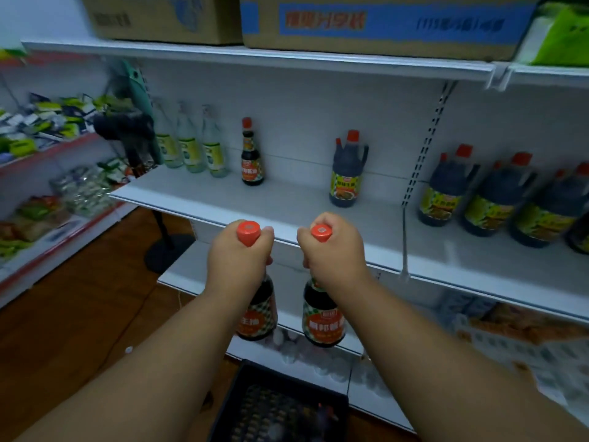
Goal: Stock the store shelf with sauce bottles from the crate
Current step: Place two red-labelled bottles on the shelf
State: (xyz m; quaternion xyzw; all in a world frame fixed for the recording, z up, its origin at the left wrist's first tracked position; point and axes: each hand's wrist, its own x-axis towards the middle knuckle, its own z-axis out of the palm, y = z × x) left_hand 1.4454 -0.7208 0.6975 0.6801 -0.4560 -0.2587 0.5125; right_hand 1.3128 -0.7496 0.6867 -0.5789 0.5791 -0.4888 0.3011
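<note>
floor [83, 314]: brown wood | fan stand [169, 253]: black, round base | wall [41, 17]: white

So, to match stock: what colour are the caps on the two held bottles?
Orange-red, on both the left bottle's cap and the right bottle's cap; head view.

Hands [239, 253] hide both bottle necks [314, 282].
</note>
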